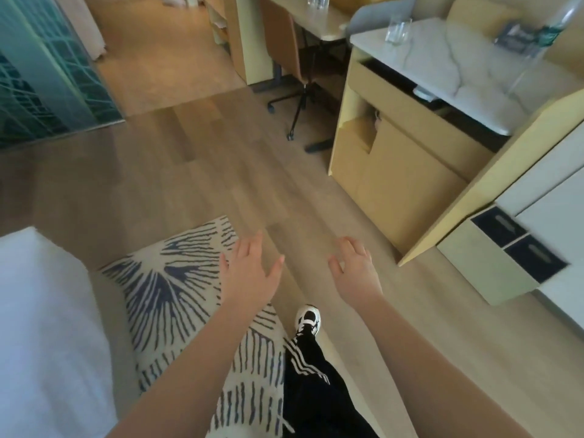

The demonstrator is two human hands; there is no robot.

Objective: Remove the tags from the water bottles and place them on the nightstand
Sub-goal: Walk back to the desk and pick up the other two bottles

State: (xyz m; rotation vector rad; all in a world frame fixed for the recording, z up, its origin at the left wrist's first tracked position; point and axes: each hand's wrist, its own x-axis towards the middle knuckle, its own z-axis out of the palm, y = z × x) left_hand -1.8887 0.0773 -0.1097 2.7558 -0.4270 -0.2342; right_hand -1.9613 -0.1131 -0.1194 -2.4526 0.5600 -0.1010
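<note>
A clear water bottle (550,33) with a teal label stands at the far right on a white marble countertop (442,58); a dark tag (513,37) hangs on it. Both my hands are held out over the wooden floor, far from the counter. My left hand (249,270) has its fingers spread and holds nothing. My right hand (355,270) has its fingers loosely curled and is empty. I cannot see a nightstand.
Two drinking glasses (397,30) stand on the countertop's left end. A desk with a wheeled chair (294,77) is behind. A white bed (47,327) lies at lower left beside a patterned rug (177,279). My leg and shoe (308,319) step forward.
</note>
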